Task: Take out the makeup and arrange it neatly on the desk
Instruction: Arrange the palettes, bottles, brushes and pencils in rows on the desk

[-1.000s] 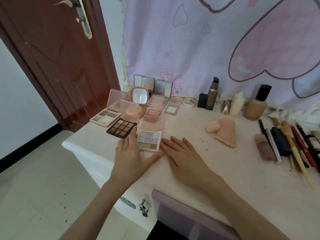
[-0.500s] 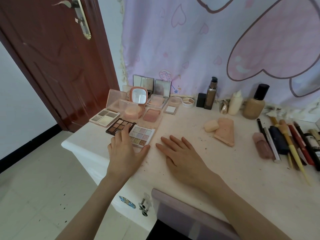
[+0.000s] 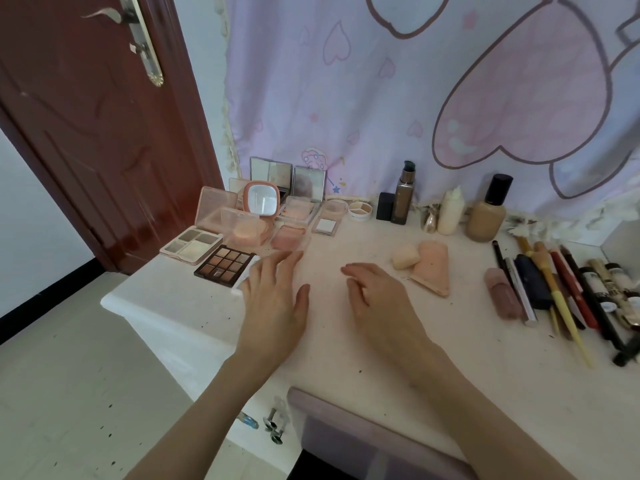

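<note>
Your left hand [image 3: 275,306] flat, fingers straight over a pale palette [image 3: 246,279] beside the dark eyeshadow palette [image 3: 224,265], your right hand [image 3: 379,299] relaxed, grasping nothing, on the desk [image 3: 450,375].

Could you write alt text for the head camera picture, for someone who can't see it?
A person's two open hands, left hand and right hand, reach over a white desk below a pink curtain. Open palettes cluster at left, bottles stand at the back, brushes lie at right.
</note>
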Demonstrator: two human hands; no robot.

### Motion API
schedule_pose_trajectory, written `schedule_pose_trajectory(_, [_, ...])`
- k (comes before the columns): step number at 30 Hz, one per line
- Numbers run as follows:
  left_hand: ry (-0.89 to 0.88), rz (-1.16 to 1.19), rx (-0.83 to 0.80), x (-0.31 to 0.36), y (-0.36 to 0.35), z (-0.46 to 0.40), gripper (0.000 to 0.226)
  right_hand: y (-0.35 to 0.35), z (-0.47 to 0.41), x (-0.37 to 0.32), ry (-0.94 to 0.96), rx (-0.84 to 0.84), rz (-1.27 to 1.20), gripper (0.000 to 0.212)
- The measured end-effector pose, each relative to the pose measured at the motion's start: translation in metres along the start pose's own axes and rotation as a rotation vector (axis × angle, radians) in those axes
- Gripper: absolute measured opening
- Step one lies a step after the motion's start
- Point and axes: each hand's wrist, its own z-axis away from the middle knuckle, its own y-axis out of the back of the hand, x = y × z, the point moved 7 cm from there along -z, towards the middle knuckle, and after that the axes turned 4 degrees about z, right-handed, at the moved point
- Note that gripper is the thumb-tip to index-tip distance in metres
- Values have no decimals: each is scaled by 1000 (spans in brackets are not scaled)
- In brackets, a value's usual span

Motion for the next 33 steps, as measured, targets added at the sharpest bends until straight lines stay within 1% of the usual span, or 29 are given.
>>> schedule_pose_trajectory(2, [-87, 105, -44, 21, -13, -17, 44, 25, -6, 9, -42, 146, -20, 27])
schedule_pose_trajectory(3, [-99, 149, -81, 30, -22, -29, 44, 37, -9, 14, -61, 195, 19, 27])
schedule_pose_trajectory(5, [-94, 194, -153, 43, -41, -57, 45, 51, -12, 29, -104, 229, 139, 29])
schedule_pose_trajectory(8, [-111, 219, -201, 59, -73, -102, 44, 53, -13, 57, -215, 157, 211, 42])
schedule_pose_trajectory(12, [4, 197, -256, 67, -113, -149, 42, 34, -15, 81, -300, -10, 198, 62])
schedule_pose_trajectory(14, [35, 138, -285, 68, -132, -162, 43, 30, -18, 87, -306, -24, 210, 70])
schedule_pose_trajectory(16, [43, 105, -285, 68, -144, -169, 41, 29, -20, 92, -317, -10, 199, 73])
schedule_pose_trajectory(19, [77, 125, -239, 67, -152, -176, 39, 31, -21, 100, -358, -11, 164, 69])
schedule_pose_trajectory(22, [67, 151, -188, 71, -157, -178, 34, 32, -22, 104, -373, -29, 178, 65])
schedule_pose_trajectory(27, [66, 173, -167, 75, -161, -178, 32, 37, -23, 105, -351, 4, 285, 45])
schedule_pose_trajectory(31, [71, 240, -201, 74, -157, -166, 48, 50, -17, 106, -396, 51, 290, 52])
schedule_pose_trajectory(33, [46, 230, -182, 72, -146, -153, 48, 52, -17, 106, -404, 63, 312, 52])
